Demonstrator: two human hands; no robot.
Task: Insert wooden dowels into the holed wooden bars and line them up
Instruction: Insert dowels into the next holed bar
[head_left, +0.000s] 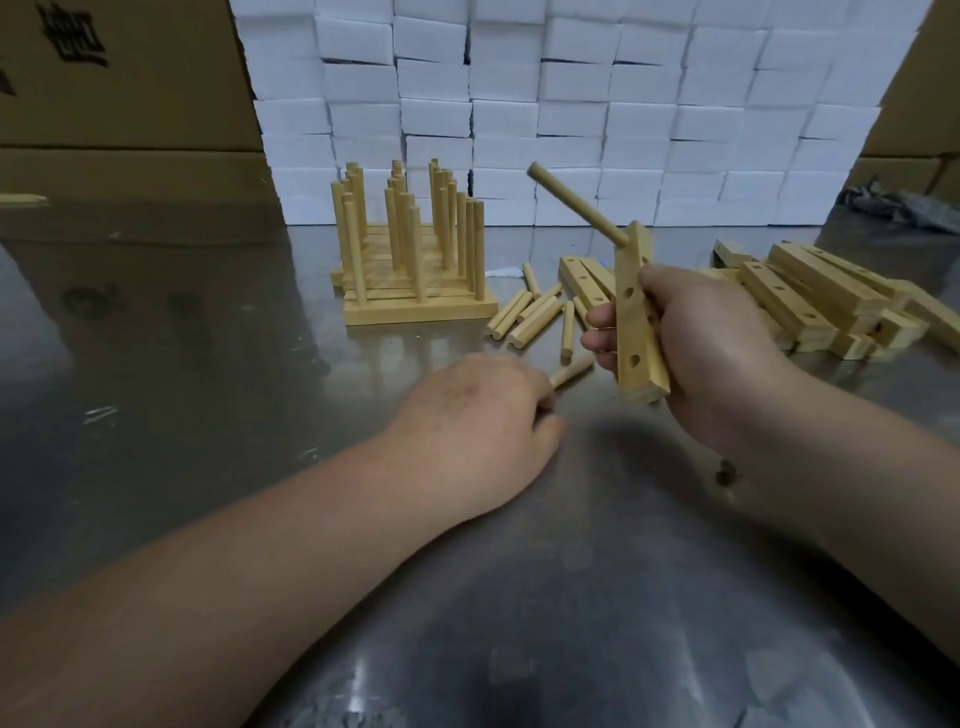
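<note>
My right hand (711, 358) grips a holed wooden bar (638, 332) held nearly upright above the table. One dowel (574, 208) sticks out of its top hole, slanting up to the left; the lower holes are open. My left hand (478, 431) lies low on the metal table with its fingers curled on a loose dowel (571, 370), whose far end pokes out to the right. More loose dowels (530, 317) lie just beyond. Finished bars with upright dowels (415, 254) stand lined up in rows at the middle left.
A pile of empty holed bars (810, 301) lies at the right. A wall of white foam blocks (571, 104) closes off the back, with cardboard boxes (119, 78) at the left and far right. The metal table (208, 389) is shiny.
</note>
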